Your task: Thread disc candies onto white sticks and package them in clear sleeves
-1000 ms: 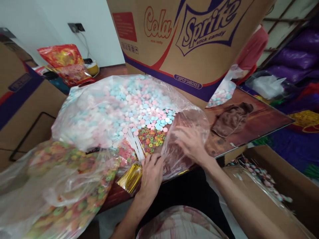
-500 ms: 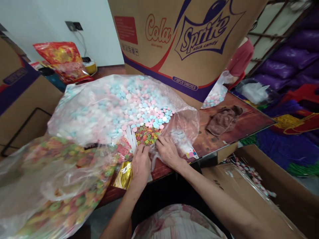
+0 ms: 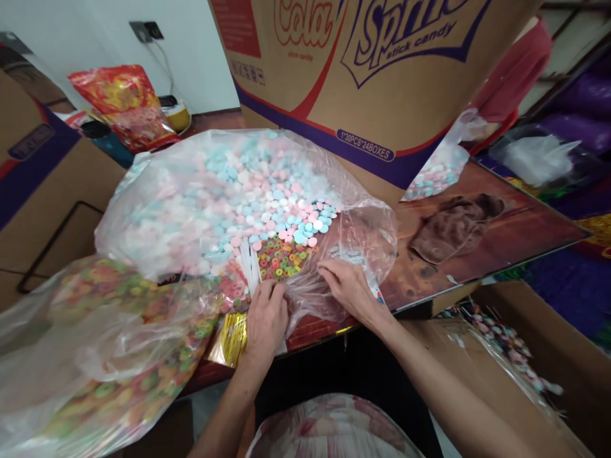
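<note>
My left hand [image 3: 267, 312] is closed, fingers curled down at the lower ends of the white sticks [image 3: 249, 264]; what it grips is hidden. With thumb and fingertips, my right hand [image 3: 351, 289] pinches the edge of a clear plastic bag [image 3: 310, 299], which is stretched between my hands. Just beyond them lie small ring candies [image 3: 281, 257] in red, orange and green. Behind these spill pink, blue and white tablet candies [image 3: 305, 230] from a large clear bag [image 3: 157, 210]. Gold twist ties [image 3: 231, 337] lie left of my left hand.
A big bag of ring candies [image 3: 124, 356] covers the left front. A tall carton [image 3: 305, 89] stands behind. On the right are a brown cloth [image 3: 453, 226] and an open box [image 3: 520, 305] with wrapped candies. A person's red sleeve [image 3: 518, 70] shows behind the carton.
My right hand has moved right, drawing the clear plastic with it, and more ring candies show. My left hand has stayed near the sticks. The view has tilted down and shifted slightly.
</note>
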`<action>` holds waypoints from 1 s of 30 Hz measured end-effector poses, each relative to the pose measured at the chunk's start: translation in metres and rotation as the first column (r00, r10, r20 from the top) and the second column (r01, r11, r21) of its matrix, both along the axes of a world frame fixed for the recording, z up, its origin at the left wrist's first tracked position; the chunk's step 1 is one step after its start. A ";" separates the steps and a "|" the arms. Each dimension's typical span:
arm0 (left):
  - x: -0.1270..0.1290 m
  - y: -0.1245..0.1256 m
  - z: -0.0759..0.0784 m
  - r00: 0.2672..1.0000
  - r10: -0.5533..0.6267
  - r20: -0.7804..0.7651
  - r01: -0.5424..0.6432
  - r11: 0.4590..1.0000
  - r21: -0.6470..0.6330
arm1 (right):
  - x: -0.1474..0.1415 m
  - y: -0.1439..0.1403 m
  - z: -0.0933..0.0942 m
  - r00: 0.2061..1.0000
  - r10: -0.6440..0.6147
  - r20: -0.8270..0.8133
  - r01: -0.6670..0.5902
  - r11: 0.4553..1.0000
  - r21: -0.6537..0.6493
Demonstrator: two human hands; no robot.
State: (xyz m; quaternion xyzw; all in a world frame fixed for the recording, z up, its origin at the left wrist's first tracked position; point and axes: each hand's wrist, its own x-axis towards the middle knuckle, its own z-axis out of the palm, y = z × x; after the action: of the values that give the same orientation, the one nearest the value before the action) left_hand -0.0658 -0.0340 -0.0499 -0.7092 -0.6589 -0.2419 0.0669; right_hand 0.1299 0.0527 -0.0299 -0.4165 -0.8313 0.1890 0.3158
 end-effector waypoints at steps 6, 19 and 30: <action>-0.001 -0.001 0.003 0.999 -0.030 0.043 0.029 0.999 0.020 | -0.039 0.043 0.001 0.977 -0.067 0.204 0.045 0.993 0.112; 0.002 -0.008 0.001 0.978 -0.057 0.201 0.057 0.998 0.010 | -0.040 0.046 -0.026 0.988 -0.120 0.099 0.116 0.992 0.050; 0.004 -0.010 0.000 0.892 -0.077 0.446 0.046 0.996 0.081 | -0.047 0.046 -0.016 0.978 -0.119 -0.174 0.115 0.993 -0.028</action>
State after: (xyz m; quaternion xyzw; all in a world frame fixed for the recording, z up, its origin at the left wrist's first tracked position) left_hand -0.0615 -0.0443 -0.0502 -0.6520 -0.6251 -0.4233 -0.0703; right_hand 0.0827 0.0983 -0.0454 -0.4493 -0.7727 0.2133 0.3945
